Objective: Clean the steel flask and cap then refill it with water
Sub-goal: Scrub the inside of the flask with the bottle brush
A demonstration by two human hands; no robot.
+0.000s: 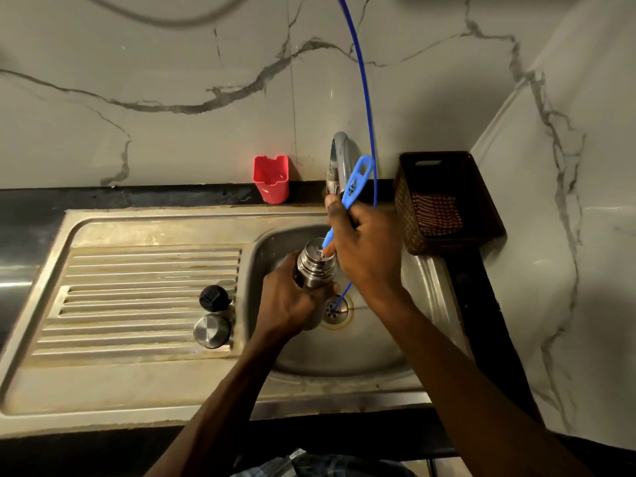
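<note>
My left hand [290,301] grips the steel flask [315,265] around its body, holding it over the sink basin [344,352] with its open mouth tilted up and away. My right hand [364,246] holds a blue-handled bottle brush [351,187], whose lower end goes into the flask's mouth; the bristles are hidden inside. On the drainboard [137,290] to the left stand a black inner stopper [214,297] and, just in front of it, the steel cap [211,330].
A chrome tap [339,156] rises behind the basin. A thin blue tube [364,98] runs down from above to the drain [335,309]. A red plastic holder [271,179] stands against the marble wall; a dark woven basket [447,201] with a checked cloth sits right.
</note>
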